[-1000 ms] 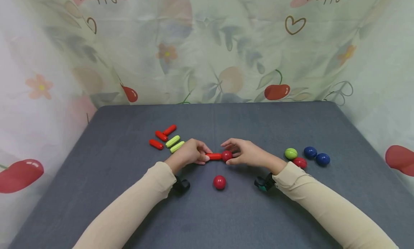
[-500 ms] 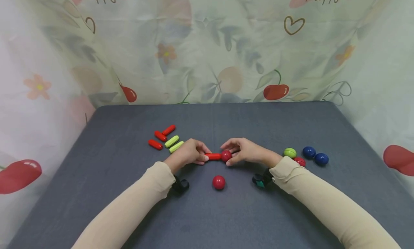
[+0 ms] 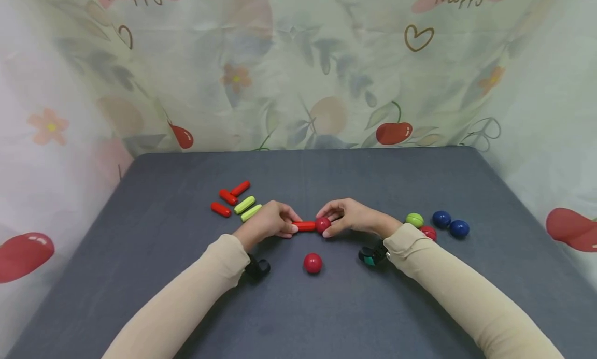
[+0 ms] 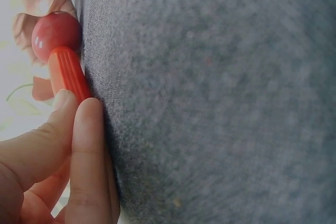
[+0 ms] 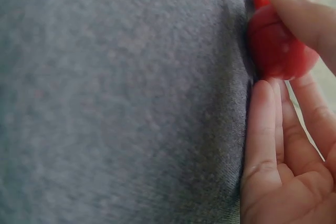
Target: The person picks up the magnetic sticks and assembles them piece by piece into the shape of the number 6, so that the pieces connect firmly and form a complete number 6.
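Note:
Near the middle of the table, in the head view, my left hand (image 3: pixel 272 219) pinches a ridged red stick (image 3: pixel 305 226) between thumb and fingertips. The stick lies flat, and its right end meets a shiny red ball (image 3: pixel 323 225). Around that ball my right hand (image 3: pixel 352 216) curls, its thumb pressed on the near side. The left wrist view shows the red ball (image 4: pixel 56 36) touching the grooved stick (image 4: pixel 69 74). In the right wrist view the thumb lies over the ball (image 5: pixel 278 45), with the fingertips behind it. The stick's left end is hidden by my fingers.
A second red ball (image 3: pixel 313 263) sits nearer me. Behind my left hand lie several loose sticks, red (image 3: pixel 221 209) and yellow-green (image 3: pixel 244 204). Right of my right wrist are a green ball (image 3: pixel 414 220), a partly hidden red ball (image 3: pixel 428 233) and blue balls (image 3: pixel 459 229). A printed curtain borders the table.
My right thumb and fingers have closed in on the red ball. The left hand keeps its pinch on the stick. The whole head view has drifted slightly.

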Action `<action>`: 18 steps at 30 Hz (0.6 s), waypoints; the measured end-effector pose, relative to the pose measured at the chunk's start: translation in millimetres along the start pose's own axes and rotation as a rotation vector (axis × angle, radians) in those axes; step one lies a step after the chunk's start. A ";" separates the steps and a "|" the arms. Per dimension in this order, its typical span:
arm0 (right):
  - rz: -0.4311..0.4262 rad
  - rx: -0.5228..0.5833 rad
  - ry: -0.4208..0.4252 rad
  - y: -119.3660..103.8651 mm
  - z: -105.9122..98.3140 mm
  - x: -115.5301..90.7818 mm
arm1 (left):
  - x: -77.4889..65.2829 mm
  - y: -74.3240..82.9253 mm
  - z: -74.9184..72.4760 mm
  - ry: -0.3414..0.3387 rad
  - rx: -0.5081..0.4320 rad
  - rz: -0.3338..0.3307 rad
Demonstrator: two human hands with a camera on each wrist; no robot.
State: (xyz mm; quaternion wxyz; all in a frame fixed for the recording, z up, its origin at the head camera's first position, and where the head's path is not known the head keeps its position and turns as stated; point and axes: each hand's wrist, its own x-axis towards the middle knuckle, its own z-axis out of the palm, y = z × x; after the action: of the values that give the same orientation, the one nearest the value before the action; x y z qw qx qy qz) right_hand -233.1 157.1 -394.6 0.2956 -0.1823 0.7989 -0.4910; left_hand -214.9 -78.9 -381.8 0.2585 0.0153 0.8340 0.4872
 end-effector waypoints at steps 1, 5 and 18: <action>0.001 0.003 -0.003 0.4 -0.5 0.2 | -0.4 0.2 0.0 0.000 -0.002 -0.001; 0.006 0.014 -0.010 1.7 -1.3 0.6 | -0.8 0.4 0.2 0.000 -0.002 -0.002; 0.017 0.029 -0.013 -0.3 -1.9 0.2 | -0.6 0.0 0.5 -0.003 -0.002 0.008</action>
State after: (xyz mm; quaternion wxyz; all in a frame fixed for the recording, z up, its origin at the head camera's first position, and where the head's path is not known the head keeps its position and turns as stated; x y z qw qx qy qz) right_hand -234.5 158.1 -393.8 0.3077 -0.1742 0.7913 -0.4987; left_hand -214.2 -78.6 -381.7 0.2579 0.0193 0.8331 0.4890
